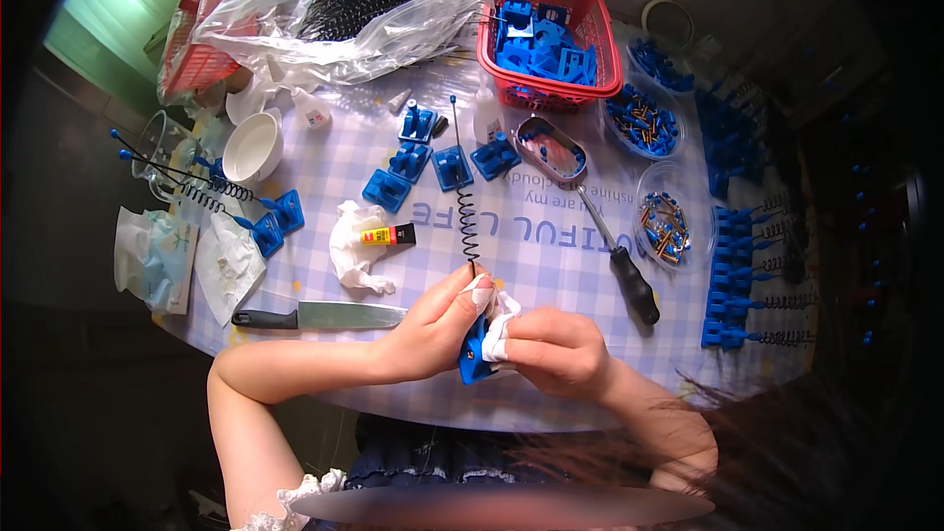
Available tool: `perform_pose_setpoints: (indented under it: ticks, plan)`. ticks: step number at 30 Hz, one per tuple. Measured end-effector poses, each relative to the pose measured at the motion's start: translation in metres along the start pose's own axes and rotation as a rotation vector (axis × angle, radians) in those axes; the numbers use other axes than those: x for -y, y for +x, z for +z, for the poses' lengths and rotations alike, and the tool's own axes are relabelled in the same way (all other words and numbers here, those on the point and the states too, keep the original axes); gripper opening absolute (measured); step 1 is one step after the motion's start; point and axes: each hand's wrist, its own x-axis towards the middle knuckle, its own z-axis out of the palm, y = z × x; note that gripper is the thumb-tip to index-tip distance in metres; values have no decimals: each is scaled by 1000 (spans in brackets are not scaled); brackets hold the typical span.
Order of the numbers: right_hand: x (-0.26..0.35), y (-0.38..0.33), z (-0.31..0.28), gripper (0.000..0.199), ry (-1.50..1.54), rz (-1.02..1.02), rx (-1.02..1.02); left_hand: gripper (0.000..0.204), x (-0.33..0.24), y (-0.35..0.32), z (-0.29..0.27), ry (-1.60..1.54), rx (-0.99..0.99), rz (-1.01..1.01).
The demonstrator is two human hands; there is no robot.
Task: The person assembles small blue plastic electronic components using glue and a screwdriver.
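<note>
My left hand [428,329] is closed around a blue plastic base [474,366] at the near middle of the table. A black coil spring [469,228] rises from the fingers and runs into a thin straight rod with a small blue tip. In my right hand [562,346] is a crumpled white tissue [499,332], pinched and pressed against the side of the blue base. My fingers and the tissue hide the joint between spring and base. A kitchen knife [349,315] lies beside my left forearm, and a yellow and black glue tube [388,235] rests on another tissue [356,261].
Several blue bases [386,191] stand beyond my hands. A red basket [551,90] of blue parts is at the back. On the right are a black-handled screwdriver [632,285], tubs of small parts [666,226] and finished-looking spring assemblies [730,280]. A white bowl [252,147] stands left.
</note>
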Motion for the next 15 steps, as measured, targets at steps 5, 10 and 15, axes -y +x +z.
perform_pose_setpoints:
  ticks: [5, 10, 15]
  plan:
    - [0, 1, -3, 21, -123, -180, 70, 21, 2, -1, 0, 105, -1, -33]
    - [-1, -2, 1, 20, -111, -196, 42, 20, 1, -1, -1, 154, 18, -80]
    - [1, -3, 7, 22, -207, -167, -26, 21, -2, 0, -1, 189, -15, -57]
